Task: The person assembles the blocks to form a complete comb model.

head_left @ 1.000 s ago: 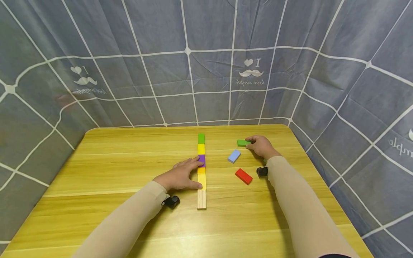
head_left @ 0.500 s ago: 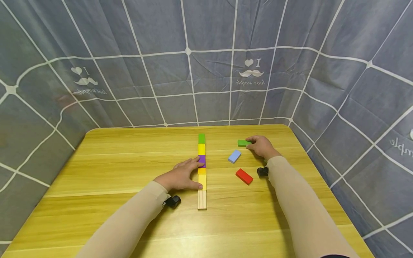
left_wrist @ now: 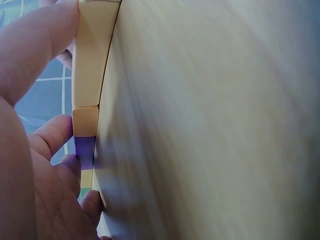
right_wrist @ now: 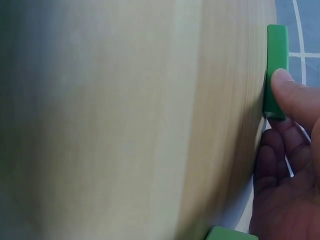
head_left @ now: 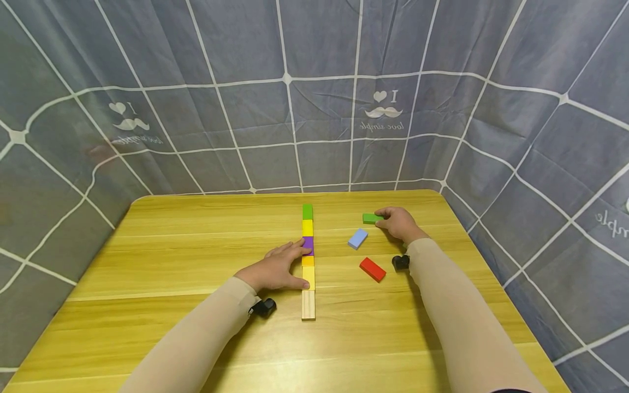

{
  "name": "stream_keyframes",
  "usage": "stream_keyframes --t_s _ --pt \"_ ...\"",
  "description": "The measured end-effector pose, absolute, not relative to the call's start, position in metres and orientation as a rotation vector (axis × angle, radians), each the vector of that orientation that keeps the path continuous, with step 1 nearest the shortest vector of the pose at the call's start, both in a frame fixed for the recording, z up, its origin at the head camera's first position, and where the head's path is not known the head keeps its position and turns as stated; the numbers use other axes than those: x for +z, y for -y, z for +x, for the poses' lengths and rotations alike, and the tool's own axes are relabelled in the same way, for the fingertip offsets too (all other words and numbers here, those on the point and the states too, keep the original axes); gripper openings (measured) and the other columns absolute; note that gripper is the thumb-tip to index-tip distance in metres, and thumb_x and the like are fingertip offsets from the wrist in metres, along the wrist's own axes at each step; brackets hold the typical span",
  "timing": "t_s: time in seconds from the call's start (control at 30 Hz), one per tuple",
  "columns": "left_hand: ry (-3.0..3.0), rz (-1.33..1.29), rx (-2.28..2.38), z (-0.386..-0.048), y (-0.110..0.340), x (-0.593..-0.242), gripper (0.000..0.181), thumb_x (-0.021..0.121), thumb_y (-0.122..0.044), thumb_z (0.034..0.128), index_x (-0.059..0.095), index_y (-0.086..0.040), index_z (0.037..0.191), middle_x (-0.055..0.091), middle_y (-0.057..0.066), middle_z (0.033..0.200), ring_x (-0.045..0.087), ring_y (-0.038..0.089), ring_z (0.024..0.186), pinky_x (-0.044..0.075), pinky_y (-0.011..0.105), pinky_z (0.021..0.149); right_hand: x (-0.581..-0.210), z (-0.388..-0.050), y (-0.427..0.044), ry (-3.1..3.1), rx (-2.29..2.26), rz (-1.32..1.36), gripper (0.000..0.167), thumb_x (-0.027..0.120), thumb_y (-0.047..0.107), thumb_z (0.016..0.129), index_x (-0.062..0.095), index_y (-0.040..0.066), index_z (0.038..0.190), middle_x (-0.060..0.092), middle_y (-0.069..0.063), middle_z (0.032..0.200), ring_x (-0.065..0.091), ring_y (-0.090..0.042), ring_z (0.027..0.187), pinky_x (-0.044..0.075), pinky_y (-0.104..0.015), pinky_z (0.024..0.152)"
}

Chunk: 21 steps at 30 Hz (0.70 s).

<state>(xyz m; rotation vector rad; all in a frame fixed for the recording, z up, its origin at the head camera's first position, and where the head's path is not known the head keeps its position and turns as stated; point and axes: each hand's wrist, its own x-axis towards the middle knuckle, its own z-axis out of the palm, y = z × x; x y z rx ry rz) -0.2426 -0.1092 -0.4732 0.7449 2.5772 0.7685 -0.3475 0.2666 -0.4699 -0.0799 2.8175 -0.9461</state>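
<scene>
A straight row of flat wooden blocks runs away from me down the middle. From near to far come a plain wood block (head_left: 308, 304), a pale yellow block (head_left: 308, 275), an orange block (head_left: 308, 261), a purple block (head_left: 309, 243), a yellow block (head_left: 307, 227) and a green block (head_left: 307, 211). My left hand (head_left: 277, 267) rests on this row, thumb on the pale yellow block and fingers spread over the purple one. At the right, my right hand (head_left: 399, 224) pinches one end of a loose green block (head_left: 371, 218), lying on the table, between thumb and fingers.
A light blue block (head_left: 357, 238) and a red block (head_left: 372, 269) lie between the row and my right forearm. Another green block (right_wrist: 231, 234) shows at the bottom of the right wrist view. A grey curtain (head_left: 324, 164) surrounds the wooden table (head_left: 196, 229).
</scene>
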Motion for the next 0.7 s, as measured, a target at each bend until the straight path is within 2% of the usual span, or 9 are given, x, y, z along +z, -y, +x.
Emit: stream_keyframes --t_s 0.27,0.5,0.7 --pt "-2.568 0.728 0.783 -0.241 0.110 -0.470 0.092 0.084 -0.049 0.0855 0.041 -0.021 0.162 0.016 0.004 0.178 0.015 0.038 0.164 0.012 0.065 0.129 -0.466 -0.348 -0.263 -2.855 -0.888 -0.134 0.043 0.067 0.018 0.104 0.063 0.002 0.143 0.065 -0.024 0.138 0.060 -0.039 0.125 0.048 -0.053 0.111" --pt "-2.551 0.696 0.796 -0.240 0.110 -0.471 0.090 0.085 -0.047 0.0855 0.042 -0.025 0.161 0.014 -0.001 0.179 0.011 0.034 0.165 0.009 0.064 0.130 -0.458 -0.353 -0.247 -2.885 -0.875 -0.181 0.043 0.066 0.018 0.104 0.063 0.003 0.143 0.065 -0.020 0.144 0.060 -0.040 0.132 0.048 -0.053 0.113" --pt "-2.550 0.705 0.788 -0.240 0.110 -0.470 0.092 0.083 -0.051 0.0853 0.040 -0.025 0.163 0.014 -0.002 0.178 0.011 0.034 0.165 0.008 0.063 0.131 -0.453 -0.364 -0.222 -2.888 -0.943 -0.192 0.041 0.066 0.016 0.104 0.064 0.002 0.142 0.067 -0.020 0.139 0.063 -0.037 0.126 0.053 -0.048 0.107"
